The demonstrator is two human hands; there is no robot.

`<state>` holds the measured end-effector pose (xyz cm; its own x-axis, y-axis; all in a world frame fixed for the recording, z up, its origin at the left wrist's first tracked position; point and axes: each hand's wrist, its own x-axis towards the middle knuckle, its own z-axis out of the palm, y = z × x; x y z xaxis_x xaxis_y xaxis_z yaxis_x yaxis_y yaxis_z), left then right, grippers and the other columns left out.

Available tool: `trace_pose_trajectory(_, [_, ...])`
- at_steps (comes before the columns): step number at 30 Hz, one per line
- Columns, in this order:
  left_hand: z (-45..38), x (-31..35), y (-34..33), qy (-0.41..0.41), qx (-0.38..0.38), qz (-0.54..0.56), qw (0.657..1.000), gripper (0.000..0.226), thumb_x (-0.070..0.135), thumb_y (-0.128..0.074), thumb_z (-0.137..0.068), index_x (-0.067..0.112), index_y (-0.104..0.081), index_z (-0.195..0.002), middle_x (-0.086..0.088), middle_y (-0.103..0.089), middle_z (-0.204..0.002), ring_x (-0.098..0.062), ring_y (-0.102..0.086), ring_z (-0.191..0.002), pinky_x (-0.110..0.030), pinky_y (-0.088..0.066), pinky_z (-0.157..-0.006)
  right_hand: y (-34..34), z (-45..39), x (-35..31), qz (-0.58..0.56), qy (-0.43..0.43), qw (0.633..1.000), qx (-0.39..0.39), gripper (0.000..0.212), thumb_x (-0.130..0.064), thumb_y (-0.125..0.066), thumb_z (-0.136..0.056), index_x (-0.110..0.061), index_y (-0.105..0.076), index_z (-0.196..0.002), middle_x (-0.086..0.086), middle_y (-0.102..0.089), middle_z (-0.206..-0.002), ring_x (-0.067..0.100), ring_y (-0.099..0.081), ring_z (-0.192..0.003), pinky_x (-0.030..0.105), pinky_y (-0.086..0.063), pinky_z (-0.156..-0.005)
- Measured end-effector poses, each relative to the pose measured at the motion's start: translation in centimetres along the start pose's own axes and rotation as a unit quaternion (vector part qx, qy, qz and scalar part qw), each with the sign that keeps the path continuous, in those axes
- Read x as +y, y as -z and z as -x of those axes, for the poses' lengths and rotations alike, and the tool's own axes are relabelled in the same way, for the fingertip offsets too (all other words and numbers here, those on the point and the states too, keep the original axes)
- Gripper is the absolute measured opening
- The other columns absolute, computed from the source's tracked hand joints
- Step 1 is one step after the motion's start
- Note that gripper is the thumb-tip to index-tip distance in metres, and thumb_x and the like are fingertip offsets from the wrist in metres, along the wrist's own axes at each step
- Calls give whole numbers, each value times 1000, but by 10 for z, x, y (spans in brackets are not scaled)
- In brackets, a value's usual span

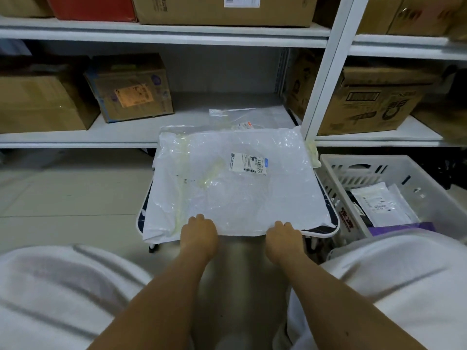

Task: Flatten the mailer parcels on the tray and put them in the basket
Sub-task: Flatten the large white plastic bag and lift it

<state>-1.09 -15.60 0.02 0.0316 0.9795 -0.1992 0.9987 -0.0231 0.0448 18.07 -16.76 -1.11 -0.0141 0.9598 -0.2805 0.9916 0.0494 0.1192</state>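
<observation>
mailer (235,183): flat on tray (334,227), label up, covering it | left hand (199,229) and right hand (283,232): each grip pinching near edge at 6 o'clock, likely to lift it flat | basket (336,164): at 3 o'clock, holding earlier parcels

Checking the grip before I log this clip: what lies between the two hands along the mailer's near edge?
In the head view, only the white mailer itself: its near edge runs bare between the left hand and right hand, each gripping it.
</observation>
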Motion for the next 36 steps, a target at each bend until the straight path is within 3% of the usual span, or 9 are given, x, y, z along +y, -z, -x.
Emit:
trace_pose_trajectory(4, [-9,5,-12,41,120,13,992,38,33,-31,-97,18,-38,-131,-11,-38,-139,-29,-37,-127,-42,-32,-104,0,-12,-11,-69,-32,988,133,29,-22,-37,-96,-18,-46,-123,5,-49,-126,23,-45,-113,34,-38,-88])
trace_pose_trajectory(6, [-19,5,-21,72,78,13,994,57,49,-17,-98,23,-8,-148,-12,-1,-159,-37,-2,-145,-57,-8,-113,-6,-26,-21,-98,-18,980,174,37,-29,-40,-98,-19,-45,-133,7,-45,-141,26,-43,-126,40,-38,-98])
trace_pose_trajectory(8, [-29,4,-30,91,55,12,994,65,58,-7,-95,29,15,-149,-7,22,-157,-37,18,-144,-63,4,-111,-10,-39,-33,-125,8,973,195,45,-37,-43,-96,-22,-47,-138,9,-43,-148,31,-41,-136,52,-36,-105])
trace_pose_trajectory(16, [-72,2,-52,36,42,-14,998,65,62,-3,-92,35,26,-144,-5,31,-154,-38,28,-140,-68,3,-109,-31,-85,-57,-114,81,975,174,53,-50,-27,-98,-27,-39,-144,9,-34,-154,34,-30,-142,63,-26,-109])
trace_pose_trajectory(24, [-79,-1,-73,29,22,26,999,74,60,39,-70,39,29,-140,-2,31,-154,-36,27,-141,-68,3,-108,-56,-98,-55,-98,72,984,131,57,-52,-26,-98,-29,-25,-150,7,-24,-159,35,-24,-144,63,-27,-107])
trace_pose_trajectory(28, [-80,-3,-73,23,22,43,999,79,61,43,-65,40,28,-140,0,33,-152,-33,30,-140,-67,7,-108,-56,-100,-56,-101,62,984,130,56,-52,-30,-97,-30,-29,-149,6,-26,-158,34,-27,-143,62,-27,-106])
trace_pose_trajectory(31, [-79,-3,-67,27,8,33,999,69,63,20,-83,38,17,-147,-1,26,-156,-33,25,-143,-65,2,-110,-49,-100,-56,-107,54,983,139,53,-51,-31,-95,-30,-42,-142,6,-39,-151,36,-39,-136,59,-38,-100])
trace_pose_trajectory(33, [-81,-3,-56,29,24,24,999,60,56,-8,-95,34,-4,-151,-6,2,-160,-36,1,-146,-58,-14,-110,-38,-103,-56,-103,62,981,155,47,-50,-35,-93,-31,-48,-134,6,-47,-142,36,-49,-125,50,-46,-92])
trace_pose_trajectory(36, [-85,-9,-33,55,102,-7,993,57,53,-30,-91,21,-36,-138,-10,-38,-139,-30,-37,-128,-49,-29,-104,-22,-108,-53,-116,69,968,210,37,-47,-47,-89,-26,-52,-120,4,-53,-122,30,-55,-107,40,-46,-82])
